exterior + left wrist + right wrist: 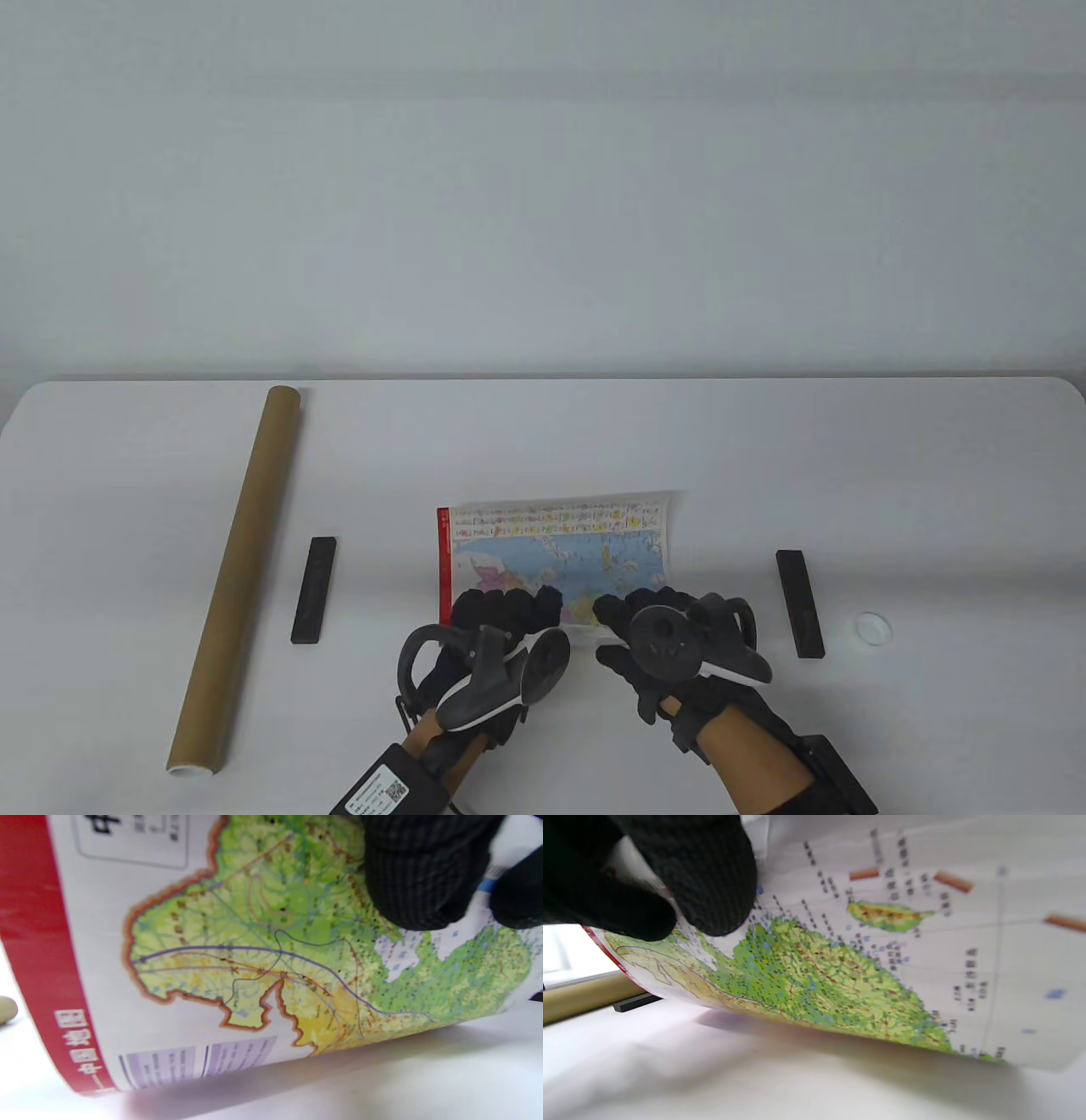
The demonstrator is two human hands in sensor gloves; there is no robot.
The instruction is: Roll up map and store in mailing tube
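The map [556,552] lies on the white table, its near part curled into a roll under both hands. My left hand [501,615] holds the roll's left part, fingers on the printed paper [254,955]. My right hand [653,620] holds the roll's right part; the right wrist view shows its fingertips [712,891] pressing the curved paper [882,955]. The roll's underside is lifted off the table. The brown mailing tube [240,576] lies at the left, running front to back, open end toward me, away from both hands.
A black bar [314,589] lies between the tube and the map, another black bar [799,603] to the right of the map. A small white round cap [872,628] sits at the right. The table's [543,433] far edge meets a pale wall.
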